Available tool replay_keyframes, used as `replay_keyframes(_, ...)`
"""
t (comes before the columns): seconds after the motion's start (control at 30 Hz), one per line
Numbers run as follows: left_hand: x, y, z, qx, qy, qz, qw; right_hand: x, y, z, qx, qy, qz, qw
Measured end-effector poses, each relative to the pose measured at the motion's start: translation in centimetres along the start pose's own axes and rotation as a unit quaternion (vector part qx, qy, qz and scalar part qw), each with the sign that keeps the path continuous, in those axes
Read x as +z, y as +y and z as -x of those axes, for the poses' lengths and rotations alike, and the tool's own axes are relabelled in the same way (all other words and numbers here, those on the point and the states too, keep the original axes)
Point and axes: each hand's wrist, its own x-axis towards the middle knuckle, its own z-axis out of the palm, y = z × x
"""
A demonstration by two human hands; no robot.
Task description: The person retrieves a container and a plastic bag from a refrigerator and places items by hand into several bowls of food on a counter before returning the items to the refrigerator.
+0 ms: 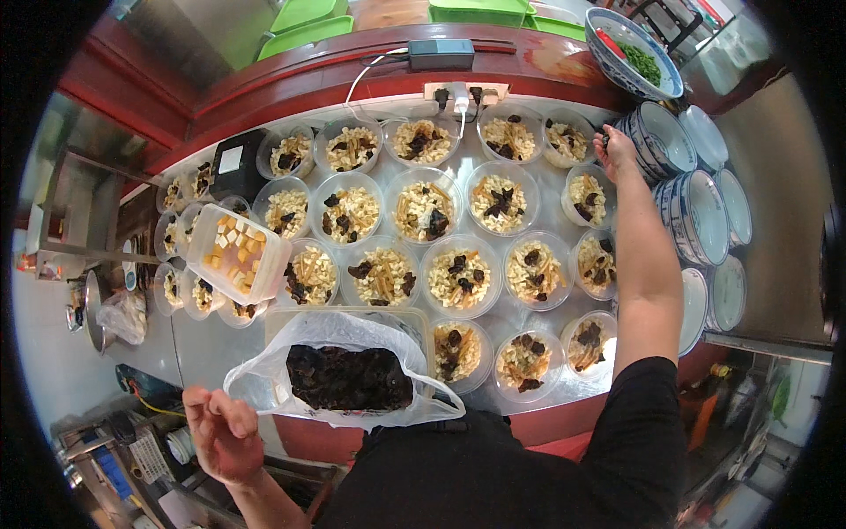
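Observation:
My right hand (618,155) reaches to the back right, beside a clear plastic bowl (567,147) of pale diced food. Small dark pieces, probably wood ear fungus (605,136), show at its fingertips. Loosely curled and holding nothing visible, my left hand (225,436) hovers left of a white plastic bag (264,364). Dark wood ear fungus (347,380) fills the bag, which sits over a clear plastic tub (423,324). Rows of similar bowls, such as a middle one (461,274), hold pale cubes, brownish strips and dark fungus pieces.
A plastic tub (231,254) of white and yellow cubes rests over bowls on the left. Stacked blue-and-white bowls (691,215) line the right side. Behind them, a patterned bowl (631,56) holds chopped greens. Plugged cords run from a wall socket (466,96) at the back.

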Motion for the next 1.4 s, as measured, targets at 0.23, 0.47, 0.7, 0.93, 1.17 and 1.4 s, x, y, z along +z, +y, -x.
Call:
replay_keyframes(0.23, -1.4, 0.5, 1.0, 0.034, 0.055, -0.01, 0.998, 1.2, -2.5, -4.0, -0.151, 0.062, 0.313, 0.935)
replay_keyframes(0.47, -3.5, 0.8, 2.4, 0.051, 0.114, -0.067, 0.99, -1.9, -4.1, -7.8, -0.239, 0.084, 0.428, 0.868)
replay_keyframes(0.7, -3.3, -0.7, 3.9, 0.031, 0.186, -0.202, 0.961, 2.2, -4.5, 1.6, -0.135, -0.157, 0.254, 0.945)
replay_keyframes(0.93, -3.2, -2.5, 4.8, 0.001, 0.177, -0.237, 0.955, 14.8, 3.6, 16.7, -0.086, -0.421, 0.281, 0.858)
replay_keyframes(1.17, -1.5, -3.6, 5.9, -0.026, 0.061, -0.233, 0.97, 19.5, 10.5, 21.2, -0.147, -0.414, 0.466, 0.768)
replay_keyframes(1.4, -1.1, -3.2, 6.2, -0.06, 0.04, -0.252, 0.965, 21.7, 10.1, 22.6, -0.291, -0.367, 0.569, 0.675)
